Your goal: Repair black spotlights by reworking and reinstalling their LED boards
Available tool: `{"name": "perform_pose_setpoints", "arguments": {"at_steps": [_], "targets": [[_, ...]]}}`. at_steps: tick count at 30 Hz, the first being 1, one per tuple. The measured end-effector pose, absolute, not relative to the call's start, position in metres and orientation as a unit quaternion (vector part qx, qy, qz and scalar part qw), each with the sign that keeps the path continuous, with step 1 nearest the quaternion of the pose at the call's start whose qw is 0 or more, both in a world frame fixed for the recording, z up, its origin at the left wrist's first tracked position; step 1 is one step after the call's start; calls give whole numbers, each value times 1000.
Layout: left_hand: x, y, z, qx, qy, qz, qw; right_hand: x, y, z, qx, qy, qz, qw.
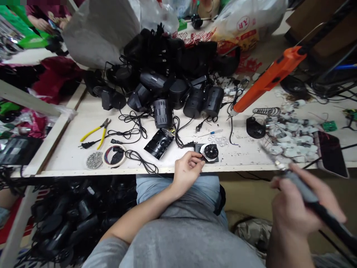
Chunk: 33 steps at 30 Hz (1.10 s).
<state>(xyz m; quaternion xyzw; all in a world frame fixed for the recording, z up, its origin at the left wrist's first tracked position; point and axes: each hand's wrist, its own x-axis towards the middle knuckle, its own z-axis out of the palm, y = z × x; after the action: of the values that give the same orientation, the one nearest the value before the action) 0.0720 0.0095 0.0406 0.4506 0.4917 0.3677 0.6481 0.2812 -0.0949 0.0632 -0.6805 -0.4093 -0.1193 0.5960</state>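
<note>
My left hand is closed at the table's front edge, its fingertips against the left side of a round black part with a white rim. That part lies on a flat black square piece; whatever sits between the fingertips is too small to make out. Out to the right, my right hand is wrapped round a soldering iron, slightly blurred, its tip pointing up and left over the table edge. Left of my left hand lies an open black half-shell housing with a cord beside it.
An orange electric screwdriver hangs over the table. Black lamp housings are heaped behind. Yellow-handled pliers, a dish of screws and a tape roll lie left; white wired parts and a phone right.
</note>
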Motion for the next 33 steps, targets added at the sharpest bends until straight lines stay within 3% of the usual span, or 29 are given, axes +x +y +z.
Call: {"name": "perform_pose_setpoints", "arguments": {"at_steps": [5,13,33], "targets": [[72,13,45,426,490,359,671,223,-136,47,-714,-415,-41,562],[68,12,47,417,497,354,673,195,-110,55,-687,-558,-97,455],[65,15,44,410,490,345,687,188,-94,49,-662,-596,-150,430]]}}
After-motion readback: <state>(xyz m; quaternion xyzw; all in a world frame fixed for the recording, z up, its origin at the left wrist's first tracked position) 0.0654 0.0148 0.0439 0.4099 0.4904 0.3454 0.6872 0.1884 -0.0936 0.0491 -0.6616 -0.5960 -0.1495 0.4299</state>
